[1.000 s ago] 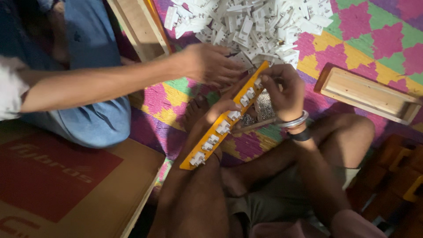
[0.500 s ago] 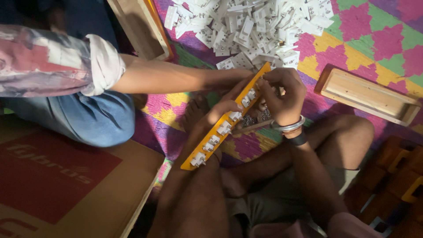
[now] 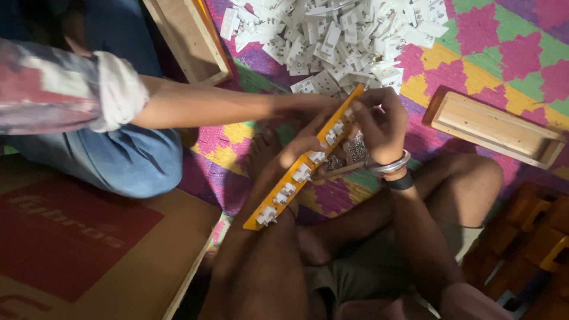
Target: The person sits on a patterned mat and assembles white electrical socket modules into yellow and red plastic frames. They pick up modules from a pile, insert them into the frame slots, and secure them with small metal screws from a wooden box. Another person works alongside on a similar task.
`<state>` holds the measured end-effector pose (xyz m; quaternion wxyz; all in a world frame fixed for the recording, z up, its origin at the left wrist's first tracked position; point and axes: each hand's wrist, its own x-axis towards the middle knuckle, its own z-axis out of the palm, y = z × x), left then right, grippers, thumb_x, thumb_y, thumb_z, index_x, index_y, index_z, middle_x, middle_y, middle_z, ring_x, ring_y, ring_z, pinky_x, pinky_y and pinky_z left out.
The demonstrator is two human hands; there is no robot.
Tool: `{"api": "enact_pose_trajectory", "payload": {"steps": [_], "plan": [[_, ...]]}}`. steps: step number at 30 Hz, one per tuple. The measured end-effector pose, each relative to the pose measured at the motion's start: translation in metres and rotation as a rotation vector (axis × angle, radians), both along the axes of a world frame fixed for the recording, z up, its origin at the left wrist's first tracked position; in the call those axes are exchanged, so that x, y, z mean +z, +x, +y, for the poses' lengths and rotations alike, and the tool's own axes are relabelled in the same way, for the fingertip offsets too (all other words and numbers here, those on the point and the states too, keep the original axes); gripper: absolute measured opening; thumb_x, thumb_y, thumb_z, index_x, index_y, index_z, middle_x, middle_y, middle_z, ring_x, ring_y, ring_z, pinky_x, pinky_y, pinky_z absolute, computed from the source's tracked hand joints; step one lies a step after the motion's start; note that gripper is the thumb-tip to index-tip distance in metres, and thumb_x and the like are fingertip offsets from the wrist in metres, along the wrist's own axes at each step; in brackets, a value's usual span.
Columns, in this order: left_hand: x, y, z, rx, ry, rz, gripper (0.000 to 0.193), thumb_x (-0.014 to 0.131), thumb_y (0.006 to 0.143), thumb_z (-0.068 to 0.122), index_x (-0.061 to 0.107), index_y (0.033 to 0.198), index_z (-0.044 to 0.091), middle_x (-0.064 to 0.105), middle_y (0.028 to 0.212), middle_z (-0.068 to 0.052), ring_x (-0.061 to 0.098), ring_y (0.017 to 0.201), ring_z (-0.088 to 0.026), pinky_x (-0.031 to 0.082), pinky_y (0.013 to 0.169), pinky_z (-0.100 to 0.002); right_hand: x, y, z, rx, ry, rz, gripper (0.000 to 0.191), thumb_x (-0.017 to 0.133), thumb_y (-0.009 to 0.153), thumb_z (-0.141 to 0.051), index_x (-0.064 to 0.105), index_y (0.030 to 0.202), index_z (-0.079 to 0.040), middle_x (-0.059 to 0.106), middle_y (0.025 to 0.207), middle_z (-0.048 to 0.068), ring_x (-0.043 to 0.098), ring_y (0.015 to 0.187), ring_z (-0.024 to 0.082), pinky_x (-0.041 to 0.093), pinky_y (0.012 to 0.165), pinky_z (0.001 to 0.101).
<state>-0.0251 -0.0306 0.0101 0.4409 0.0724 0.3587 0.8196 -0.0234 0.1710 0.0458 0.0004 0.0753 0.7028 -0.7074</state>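
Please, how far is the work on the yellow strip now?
Done: several white sockets already sit in the yellow strip, from its near end up to the hands. In hand: the left hand supports the strip, and the right hand works at its far end. Left: a big pile of loose white parts lies on the mat. Another person's arm reaches toward it.

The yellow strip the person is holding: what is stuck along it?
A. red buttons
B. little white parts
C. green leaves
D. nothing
B: a row of little white parts sits along the yellow strip, which the left hand holds from below while the right hand works at its upper end.
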Motion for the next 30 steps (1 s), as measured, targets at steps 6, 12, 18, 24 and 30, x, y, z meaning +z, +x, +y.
{"api": "enact_pose_trajectory", "payload": {"steps": [6,12,18,24,30], "plan": [[0.009,0.001,0.003,0.041,-0.037,-0.019,0.103,0.057,0.073,0.025,0.019,0.167,0.01,0.039,0.162,-0.016,0.054,0.133,-0.032,0.06,0.083,-0.034,0.005,0.004,-0.003,0.007,0.381,0.146,0.015,0.077,0.093,0.005,0.064,0.1,0.004,0.062,0.1,0.007,0.067,0.083,0.014,0.055,0.073,0.0249],[-0.002,0.001,0.005,0.123,0.024,0.149,0.099,0.058,0.076,0.024,0.025,0.168,0.008,0.034,0.17,-0.015,0.038,0.156,-0.029,0.049,0.119,-0.043,0.001,0.002,0.002,0.037,0.311,0.143,0.014,0.079,0.095,0.004,0.065,0.101,0.004,0.063,0.101,0.006,0.069,0.087,0.013,0.057,0.077,0.0252],[-0.016,0.005,0.006,0.129,-0.062,0.199,0.098,0.058,0.075,0.022,0.026,0.167,0.007,0.032,0.17,-0.016,0.031,0.159,-0.029,0.031,0.128,-0.043,-0.003,0.005,0.008,0.039,0.168,0.062,0.011,0.076,0.097,0.005,0.067,0.104,0.004,0.064,0.106,0.005,0.066,0.09,0.011,0.054,0.078,0.0238],[-0.015,0.005,0.004,0.116,-0.12,0.208,0.096,0.057,0.076,0.02,0.027,0.166,0.007,0.035,0.168,-0.016,0.035,0.156,-0.027,0.031,0.127,-0.041,-0.008,0.003,0.011,0.055,0.082,0.031,0.013,0.076,0.096,0.006,0.067,0.105,0.004,0.064,0.107,0.004,0.067,0.096,0.011,0.058,0.086,0.0258],[-0.009,0.005,0.005,0.117,-0.06,0.131,0.095,0.056,0.077,0.019,0.026,0.166,0.01,0.036,0.167,-0.013,0.038,0.153,-0.027,0.045,0.116,-0.041,-0.004,0.006,0.006,-0.002,0.062,-0.011,0.012,0.076,0.096,0.007,0.069,0.106,0.006,0.068,0.105,0.006,0.07,0.094,0.012,0.061,0.085,0.0261]]}}
